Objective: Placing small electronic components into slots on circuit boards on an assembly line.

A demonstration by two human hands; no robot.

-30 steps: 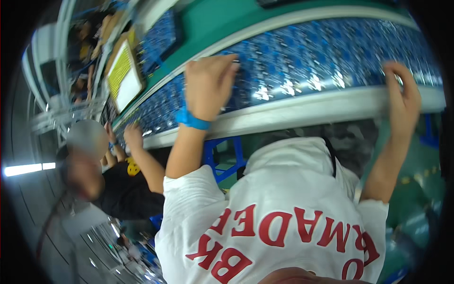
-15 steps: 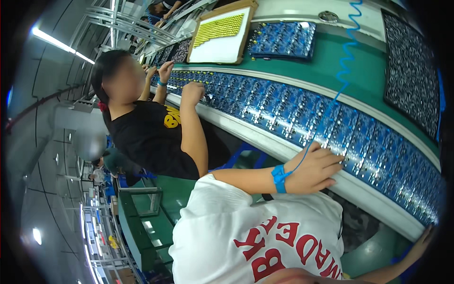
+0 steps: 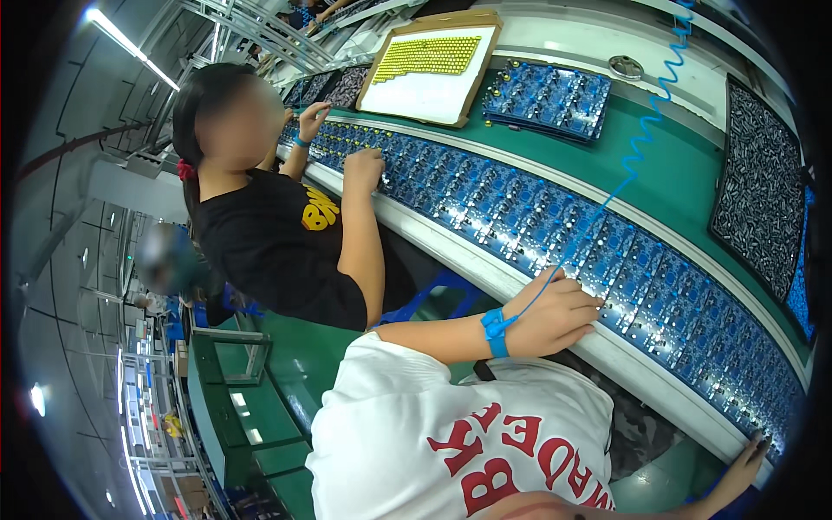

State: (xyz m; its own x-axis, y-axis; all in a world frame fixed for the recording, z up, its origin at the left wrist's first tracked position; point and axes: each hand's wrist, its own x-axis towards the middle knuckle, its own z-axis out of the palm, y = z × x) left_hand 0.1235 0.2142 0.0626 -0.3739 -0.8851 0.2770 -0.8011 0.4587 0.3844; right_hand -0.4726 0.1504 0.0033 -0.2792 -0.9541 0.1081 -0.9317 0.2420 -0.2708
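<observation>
A long row of blue circuit boards (image 3: 529,212) set with small parts runs along a rail in front of me. My left hand (image 3: 555,321), with a blue wrist strap (image 3: 496,332) and coiled cord (image 3: 646,143), is at the row's near edge. Its fingers are bent and drawn together; whatever they hold is too small to make out. At the lower right, my right hand (image 3: 744,468) reaches the near edge of the boards. Its fingertips look pinched together beside the boards, and what lies between them cannot be made out.
A person in a black shirt (image 3: 277,243) works at the row on my left. Beyond the boards are a tray of yellow parts (image 3: 429,61), stacked blue boards (image 3: 550,95), a black tray of small dark parts (image 3: 763,182) and a round metal fitting (image 3: 626,68). A white rail (image 3: 485,260) edges the line.
The whole view has shifted a little. My left hand has drawn back slightly to the left, its fingers closer together. More of my right hand now shows at the boards' edge.
</observation>
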